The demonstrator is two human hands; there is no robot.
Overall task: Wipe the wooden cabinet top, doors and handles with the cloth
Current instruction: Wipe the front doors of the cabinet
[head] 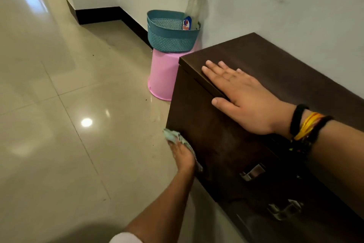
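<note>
My left hand [182, 156] is nearest to me, low against the front of the wooden cabinet [226, 140]; it presses the pale green cloth [174, 137] flat to the dark door near its left edge, the cloth bunched past my fingertips and trailing back under my palm; whether my fingers curl into the cloth I cannot tell, since I see only the back of the hand. To the right of that hand, lower on the doors, sit two metal handles [253, 171], one nearer to me than the other. Higher up, my right hand [242, 97] lies flat and spread on the cabinet top [275, 61], fingers straight, the thumb hooked over the front edge; bands in black and yellow circle that wrist. Beyond my right fingertips, just past the cabinet's far end, a pink bucket [162, 77] stands upside down on the tiled floor [59, 105]; a teal basket [169, 36] rests on it, and in the basket a clear spray bottle [195, 4] with a blue top leans against the white wall [295, 6].
</note>
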